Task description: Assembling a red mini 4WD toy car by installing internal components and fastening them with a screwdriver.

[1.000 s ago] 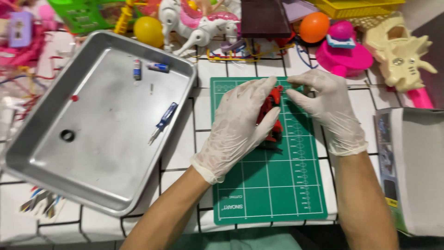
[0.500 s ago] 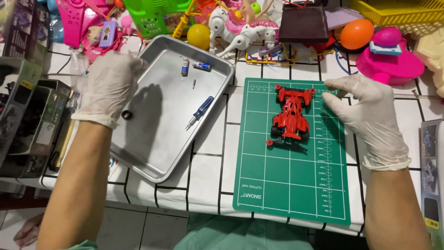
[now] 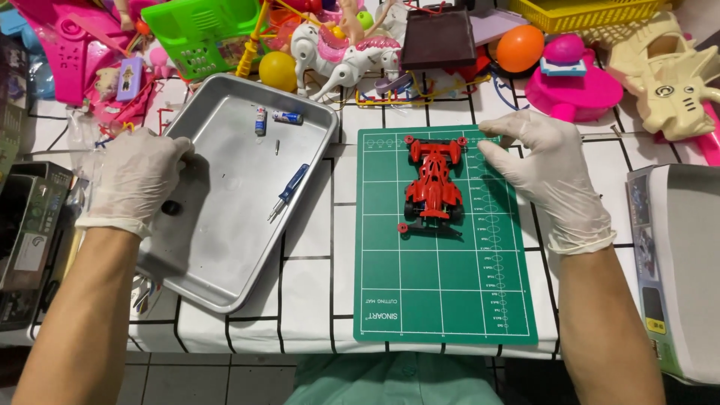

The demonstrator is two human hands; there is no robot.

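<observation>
- My left hand (image 3: 139, 180), in a white disposable glove, rests on the left rim of the shallow rectangular metal tray (image 3: 217, 277); the fingers curl over the edge, gripping the tray rim and nothing else.
- My right hand (image 3: 544, 176), gloved the same way, lies flat and released on the right part of the green gridded cutting mat (image 3: 442, 300), fingers spread, holding nothing.
- The small red plastic model racing car (image 3: 433, 184) stands on the mat just left of my right hand, nose pointing away from me; the fingertips are near its front right corner, and I cannot tell whether they touch it.
- Inside the tray, right of my left hand: a small black round part (image 3: 171, 208) just beside the hand, a blue-handled small screwdriver (image 3: 289, 191) lying slantwise, and two small cylindrical batteries (image 3: 274, 118) near the far rim.
- Tray and mat both sit on the desk (image 3: 307, 247), which is covered in white cloth with black grid lines; the tray lies askew between my hands, left of the mat.
- Beyond both hands, a heap of coloured plastic toys: a white toy elephant (image 3: 337, 64), a yellow ball (image 3: 278, 70), an orange ball (image 3: 520, 47).
- Right of my right hand, a light grey box (image 3: 686, 262) at the desk's edge.
</observation>
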